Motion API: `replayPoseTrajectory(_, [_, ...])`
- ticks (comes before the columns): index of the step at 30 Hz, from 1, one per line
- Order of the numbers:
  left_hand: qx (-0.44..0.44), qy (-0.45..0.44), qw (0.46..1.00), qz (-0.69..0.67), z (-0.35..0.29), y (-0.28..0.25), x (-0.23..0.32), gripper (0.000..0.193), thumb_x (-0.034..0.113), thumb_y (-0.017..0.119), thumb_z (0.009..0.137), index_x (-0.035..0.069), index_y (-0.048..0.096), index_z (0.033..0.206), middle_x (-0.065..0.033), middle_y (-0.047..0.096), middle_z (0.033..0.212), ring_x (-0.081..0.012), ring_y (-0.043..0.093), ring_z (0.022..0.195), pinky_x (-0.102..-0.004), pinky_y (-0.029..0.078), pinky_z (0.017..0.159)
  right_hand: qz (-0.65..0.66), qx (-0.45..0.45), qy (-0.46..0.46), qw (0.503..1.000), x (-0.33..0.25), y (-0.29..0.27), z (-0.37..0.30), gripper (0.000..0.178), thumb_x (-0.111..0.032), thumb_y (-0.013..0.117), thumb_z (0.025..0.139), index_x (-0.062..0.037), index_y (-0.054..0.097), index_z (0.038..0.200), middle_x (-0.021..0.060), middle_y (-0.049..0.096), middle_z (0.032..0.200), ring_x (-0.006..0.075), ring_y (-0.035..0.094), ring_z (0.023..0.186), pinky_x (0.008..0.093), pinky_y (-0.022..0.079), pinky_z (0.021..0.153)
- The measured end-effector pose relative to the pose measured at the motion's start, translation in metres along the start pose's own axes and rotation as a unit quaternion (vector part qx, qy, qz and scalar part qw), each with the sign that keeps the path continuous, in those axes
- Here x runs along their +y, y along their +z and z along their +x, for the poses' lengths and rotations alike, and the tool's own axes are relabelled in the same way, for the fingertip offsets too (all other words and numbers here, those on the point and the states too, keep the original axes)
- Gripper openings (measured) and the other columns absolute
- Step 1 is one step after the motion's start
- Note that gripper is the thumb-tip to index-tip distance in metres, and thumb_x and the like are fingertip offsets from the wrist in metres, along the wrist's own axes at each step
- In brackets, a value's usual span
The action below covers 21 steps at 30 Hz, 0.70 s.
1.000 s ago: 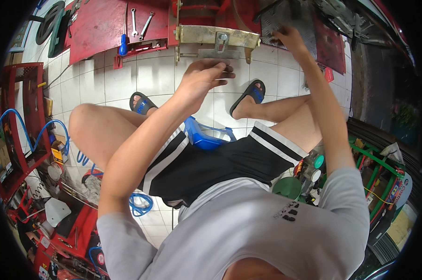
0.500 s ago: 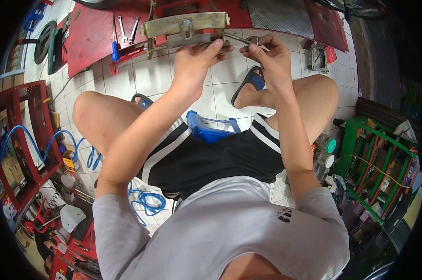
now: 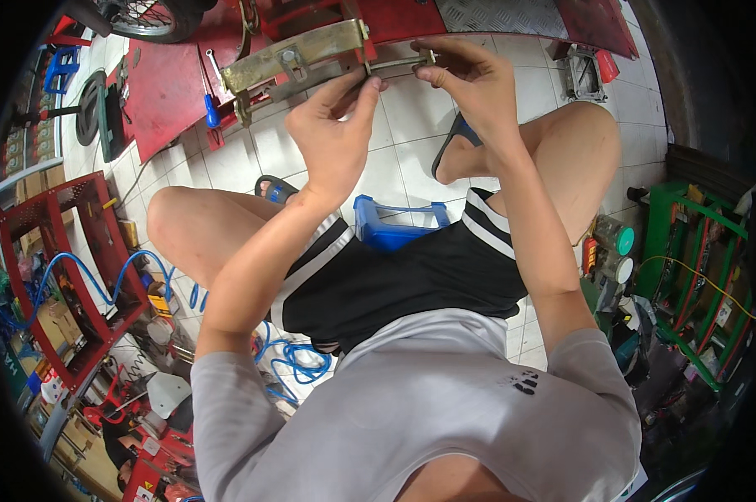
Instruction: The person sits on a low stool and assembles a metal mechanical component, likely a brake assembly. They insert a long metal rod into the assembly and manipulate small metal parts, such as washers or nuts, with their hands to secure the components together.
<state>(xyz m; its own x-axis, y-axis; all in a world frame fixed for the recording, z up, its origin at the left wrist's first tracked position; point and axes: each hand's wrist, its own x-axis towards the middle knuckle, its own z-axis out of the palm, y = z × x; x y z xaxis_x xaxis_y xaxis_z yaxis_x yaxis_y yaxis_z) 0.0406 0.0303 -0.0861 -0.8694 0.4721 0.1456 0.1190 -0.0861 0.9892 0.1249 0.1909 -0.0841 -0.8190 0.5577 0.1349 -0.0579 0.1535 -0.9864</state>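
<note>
A dull yellowish metal bracket (image 3: 311,54), long and slightly curved with a bolt head at its middle, hangs tilted in front of me, its right end higher. My left hand (image 3: 336,130) pinches its lower right end between thumb and fingers. From there a thin metal rod (image 3: 397,63) runs rightward. My right hand (image 3: 476,92) holds the rod's far end with thumb and fingertips, around a small brassy fitting (image 3: 428,58). Whether the rod passes into the bracket is hidden by my left fingers.
A red work platform (image 3: 162,105) lies beyond, bearing a blue-handled screwdriver (image 3: 211,112) and a wrench (image 3: 215,69). A blue plastic stool or crate (image 3: 399,224) sits between my legs. Blue hose (image 3: 298,361) coils at left; a green rack (image 3: 702,280) stands right.
The bracket has tilted, its left end dropping. My right hand has turned, and the fitting on the rod shows more clearly. The whole view has shifted, bringing more of a wheel in at upper left.
</note>
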Motion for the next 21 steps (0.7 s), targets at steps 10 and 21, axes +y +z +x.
replayPoseTrajectory(10, [0.003,0.037,0.999,0.036,0.002,0.0,-0.003,0.017,0.002,0.067,0.084,-0.011,0.065,0.096,-0.0139,0.07,0.085,-0.0139,0.067,0.08,-0.0233,0.052,0.073,-0.014,-0.058,-0.022,0.998,-0.008,-0.01,0.0,0.038,0.003,0.066,0.081,0.0,0.062,0.119,0.0103,0.067,0.103,0.0139,0.064,0.088,0.0267,0.051,0.082])
replayPoseTrajectory(21, [-0.017,0.016,0.999,0.037,0.0,0.0,-0.002,0.018,0.0,0.061,0.088,-0.011,0.06,0.103,-0.0168,0.068,0.092,-0.02,0.068,0.085,-0.0281,0.055,0.077,-0.032,-0.034,0.035,0.998,-0.011,-0.007,0.007,0.028,-0.021,0.07,0.083,0.0024,0.069,0.099,0.0086,0.07,0.077,0.0099,0.064,0.064,0.0239,0.052,0.059])
